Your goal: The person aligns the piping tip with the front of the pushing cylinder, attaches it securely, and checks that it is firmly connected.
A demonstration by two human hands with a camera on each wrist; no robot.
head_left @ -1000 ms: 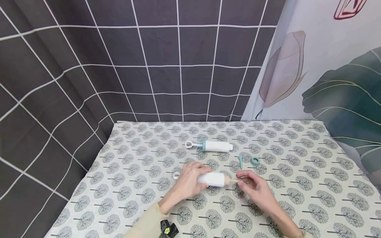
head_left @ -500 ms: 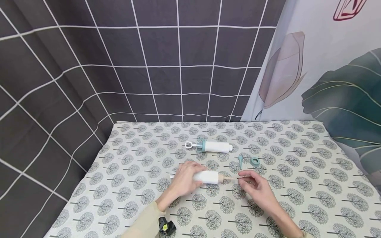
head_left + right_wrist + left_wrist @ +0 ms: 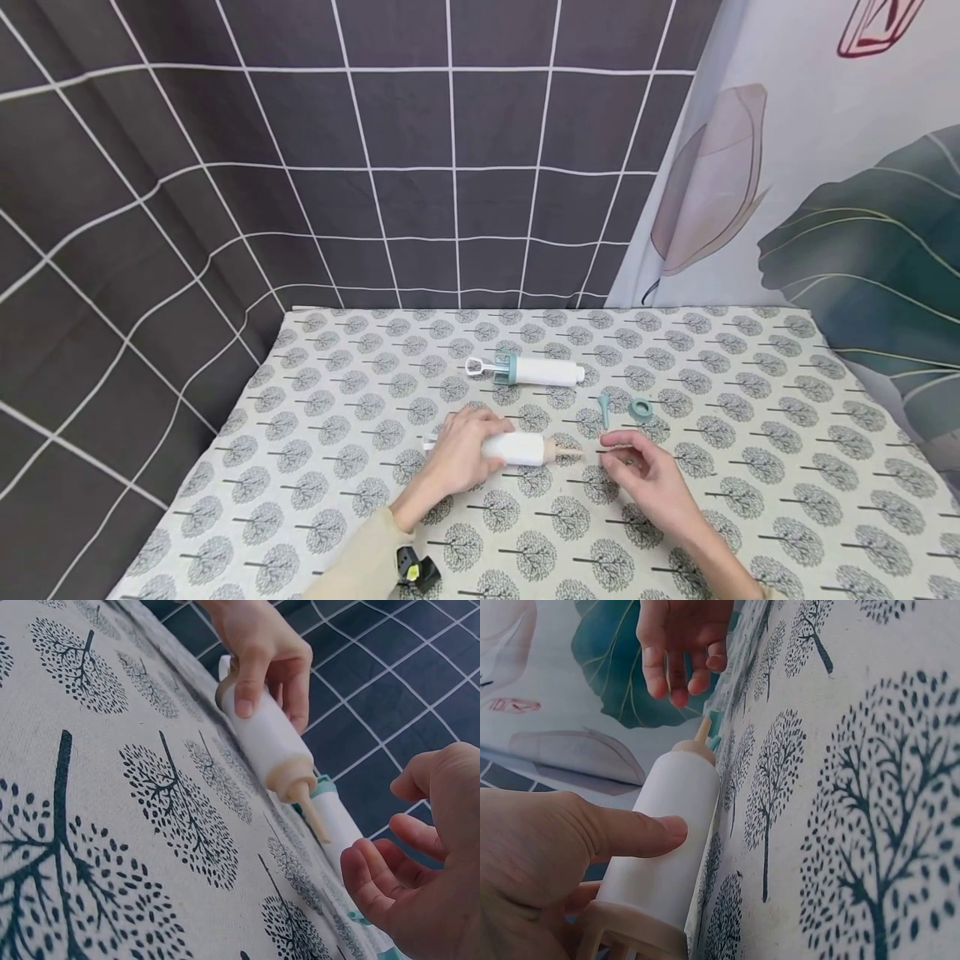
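Observation:
My left hand (image 3: 467, 454) grips a white-barrelled icing syringe (image 3: 517, 448), which lies roughly level over the cloth with its beige nozzle (image 3: 567, 452) pointing right. The left wrist view shows the thumb pressed along the white barrel (image 3: 671, 814) and a beige frame at its rear end. Part of the plunger handle sticks out behind the hand. To the right, my right hand (image 3: 639, 467) has its fingers loosely bent with nothing between them. In the right wrist view its fingertips are apart from the beige nozzle tip (image 3: 318, 823).
A second icing syringe (image 3: 547, 372), white with a teal collar and ring handle, lies farther back. Near the right hand are a small teal nozzle (image 3: 604, 410) and a teal ring (image 3: 641, 408). The table's tree-print cloth (image 3: 360, 517) reaches to hanging curtains behind.
My left hand has shifted left with the icing syringe, drawing its nozzle away from the right fingertips. The right hand stays nearly in place.

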